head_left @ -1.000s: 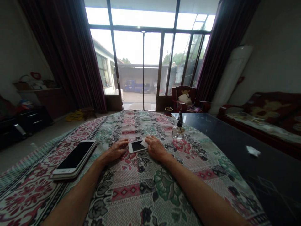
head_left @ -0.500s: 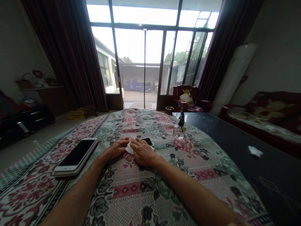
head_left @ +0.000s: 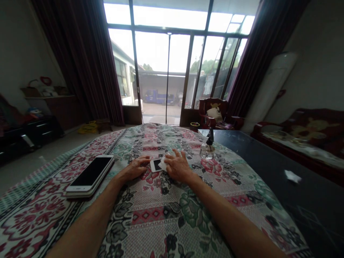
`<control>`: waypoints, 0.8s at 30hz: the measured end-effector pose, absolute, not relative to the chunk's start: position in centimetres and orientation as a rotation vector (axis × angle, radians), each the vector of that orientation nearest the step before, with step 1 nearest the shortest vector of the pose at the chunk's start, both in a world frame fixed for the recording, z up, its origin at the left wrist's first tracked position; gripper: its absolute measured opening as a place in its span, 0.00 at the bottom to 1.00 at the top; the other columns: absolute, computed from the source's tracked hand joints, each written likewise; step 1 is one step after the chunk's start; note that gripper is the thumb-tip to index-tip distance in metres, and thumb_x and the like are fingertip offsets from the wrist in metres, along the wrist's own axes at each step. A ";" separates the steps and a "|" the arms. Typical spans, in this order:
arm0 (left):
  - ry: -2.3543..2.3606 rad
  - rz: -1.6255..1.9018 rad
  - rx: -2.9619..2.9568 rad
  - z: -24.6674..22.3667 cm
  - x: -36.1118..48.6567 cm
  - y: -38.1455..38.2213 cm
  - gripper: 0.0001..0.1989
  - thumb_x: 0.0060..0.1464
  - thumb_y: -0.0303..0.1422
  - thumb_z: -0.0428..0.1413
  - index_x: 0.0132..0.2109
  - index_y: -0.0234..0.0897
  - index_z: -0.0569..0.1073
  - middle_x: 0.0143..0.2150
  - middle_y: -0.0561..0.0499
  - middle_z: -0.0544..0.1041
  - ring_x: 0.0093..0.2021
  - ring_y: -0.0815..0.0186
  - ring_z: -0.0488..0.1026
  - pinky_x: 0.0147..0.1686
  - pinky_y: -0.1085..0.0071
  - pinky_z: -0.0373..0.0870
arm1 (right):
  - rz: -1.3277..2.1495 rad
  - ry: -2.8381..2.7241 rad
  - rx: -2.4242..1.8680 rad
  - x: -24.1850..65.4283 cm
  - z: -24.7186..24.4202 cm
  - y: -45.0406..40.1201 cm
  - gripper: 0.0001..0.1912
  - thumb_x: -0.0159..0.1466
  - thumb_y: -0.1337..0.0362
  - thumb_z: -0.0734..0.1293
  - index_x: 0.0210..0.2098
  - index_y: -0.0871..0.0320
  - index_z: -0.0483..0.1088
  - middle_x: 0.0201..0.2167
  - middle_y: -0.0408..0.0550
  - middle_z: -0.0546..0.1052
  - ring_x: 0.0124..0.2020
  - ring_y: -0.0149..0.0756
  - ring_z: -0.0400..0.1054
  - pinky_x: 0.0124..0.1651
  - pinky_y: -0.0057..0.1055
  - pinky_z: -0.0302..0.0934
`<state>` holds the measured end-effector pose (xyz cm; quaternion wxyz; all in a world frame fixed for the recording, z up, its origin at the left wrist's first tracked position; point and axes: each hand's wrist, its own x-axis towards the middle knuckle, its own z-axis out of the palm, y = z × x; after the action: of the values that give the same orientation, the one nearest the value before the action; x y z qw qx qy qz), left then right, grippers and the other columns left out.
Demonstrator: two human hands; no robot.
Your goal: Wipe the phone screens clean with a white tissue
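The open left grip [head_left: 135, 167] lay just beside a small phone [head_left: 155, 165]; the open right grip [head_left: 177, 166] rested on a tissue [head_left: 163, 165] atop it.

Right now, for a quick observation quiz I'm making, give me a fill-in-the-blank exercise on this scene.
The small white smartphone lies between the left hand and the right hand, with a white wipe on its ____. The larger white smartphone lies to the ____ of both hands. Beyond the glass door, the truck parked outside is ____.

Missing words: screen; left; blue.
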<state>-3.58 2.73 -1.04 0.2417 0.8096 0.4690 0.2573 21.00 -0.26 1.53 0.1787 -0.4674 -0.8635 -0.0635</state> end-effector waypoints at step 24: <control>1.280 0.735 2.211 -1.1 -3.4 2.7 0.25 0.43 0.28 0.52 0.50 0.40 0.78 0.63 0.48 0.69 0.64 0.56 0.64 0.66 0.61 0.54 | 0.017 -2.512 -0.960 19.8 0.6 -1.6 0.12 0.65 0.72 0.59 0.42 0.58 0.72 0.44 0.49 0.75 0.46 0.37 0.63 0.56 0.35 0.54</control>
<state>-3.39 2.66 -1.14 0.2390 0.8076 0.4675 0.2686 19.83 -1.56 0.58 0.2243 -0.3478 -0.9103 0.0061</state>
